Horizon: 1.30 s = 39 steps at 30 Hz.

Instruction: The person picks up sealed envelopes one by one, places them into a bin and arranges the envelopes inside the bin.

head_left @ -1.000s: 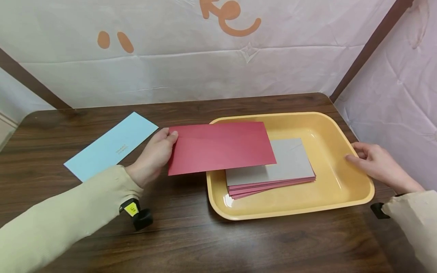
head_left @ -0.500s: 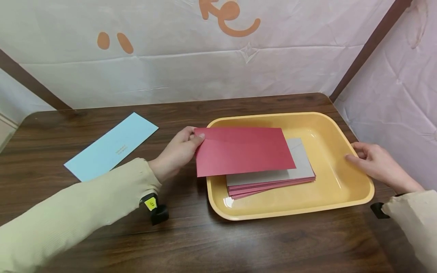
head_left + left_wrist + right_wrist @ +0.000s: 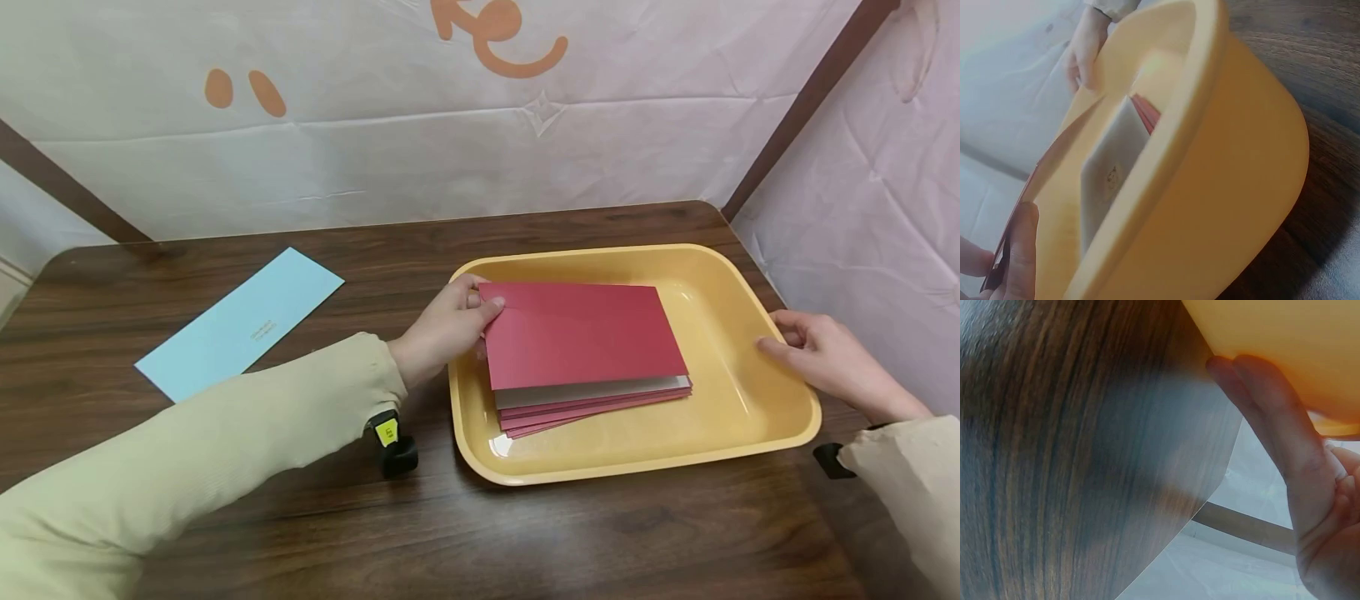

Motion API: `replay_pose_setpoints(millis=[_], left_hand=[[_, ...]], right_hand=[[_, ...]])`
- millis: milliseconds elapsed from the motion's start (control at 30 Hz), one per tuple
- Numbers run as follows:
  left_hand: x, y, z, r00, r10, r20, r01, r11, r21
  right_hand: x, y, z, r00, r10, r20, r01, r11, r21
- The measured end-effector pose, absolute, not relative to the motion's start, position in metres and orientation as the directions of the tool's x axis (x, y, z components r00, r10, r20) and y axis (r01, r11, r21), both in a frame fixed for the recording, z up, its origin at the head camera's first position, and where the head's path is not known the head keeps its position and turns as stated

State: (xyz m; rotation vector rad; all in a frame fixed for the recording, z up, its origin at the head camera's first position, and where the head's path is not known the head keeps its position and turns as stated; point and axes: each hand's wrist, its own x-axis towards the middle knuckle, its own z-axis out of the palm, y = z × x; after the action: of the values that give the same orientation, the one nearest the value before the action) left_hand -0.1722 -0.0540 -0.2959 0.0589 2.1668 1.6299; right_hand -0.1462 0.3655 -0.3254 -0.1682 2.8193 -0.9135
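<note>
My left hand (image 3: 447,326) pinches a red envelope (image 3: 585,335) by its left edge, thumb on top. The envelope is over a stack of red envelopes (image 3: 600,410) in the yellow tray (image 3: 738,333), and a pale grey face shows just beneath it. In the left wrist view, a gap shows between the held envelope (image 3: 1054,147) and the pale top (image 3: 1113,172) of the stack, which bears a small print. My right hand (image 3: 840,358) grips the tray's right wall, thumb inside and fingers outside; in the right wrist view those fingers (image 3: 1266,394) lie along the outer wall.
A light blue envelope (image 3: 240,325) with small gold lettering lies slantwise on the dark wood table (image 3: 337,542), left of the tray. White fabric walls (image 3: 420,167) stand behind the table and at its right.
My left hand has moved right with the red envelope, from the tray's left rim to over the stack, covering most of the grey face. The right hand has stayed on the tray.
</note>
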Motion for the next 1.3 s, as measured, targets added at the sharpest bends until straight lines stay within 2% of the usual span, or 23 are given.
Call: replay_pose_setpoints(millis=[200, 500, 667, 867, 1133, 1300], left_hand=[[-0.173, -0.049, -0.300, -0.897, 0.289, -0.335, -0.224, 0.358, 0.907], [-0.177, -0.042, -0.303, -0.910, 0.267, -0.316, -0.128, 0.544, 0.829], [-0.177, -0.039, -0.302, -0.921, 0.258, -0.293, -0.056, 0.656, 0.753], [-0.181, -0.034, -0.299, -0.885, 0.273, -0.376, -0.038, 0.764, 0.644], [-0.190, -0.021, -0.301, -0.876, 0.234, -0.421, 0.042, 0.908, 0.417], [-0.191, -0.016, -0.304, -0.874, 0.207, -0.440, 0.012, 0.914, 0.407]], right_hand=[[-0.146, 0.365, -0.325, -0.978, -0.150, -0.143, -0.035, 0.798, -0.602], [-0.146, 0.366, -0.326, -0.979, -0.146, -0.146, -0.031, 0.804, -0.594], [-0.146, 0.367, -0.327, -0.979, -0.150, -0.139, -0.039, 0.802, -0.596], [-0.145, 0.367, -0.326, -0.977, -0.157, -0.142, -0.039, 0.794, -0.607], [-0.144, 0.368, -0.325, -0.977, -0.164, -0.135, -0.048, 0.791, -0.610], [-0.144, 0.369, -0.325, -0.977, -0.161, -0.137, -0.046, 0.795, -0.605]])
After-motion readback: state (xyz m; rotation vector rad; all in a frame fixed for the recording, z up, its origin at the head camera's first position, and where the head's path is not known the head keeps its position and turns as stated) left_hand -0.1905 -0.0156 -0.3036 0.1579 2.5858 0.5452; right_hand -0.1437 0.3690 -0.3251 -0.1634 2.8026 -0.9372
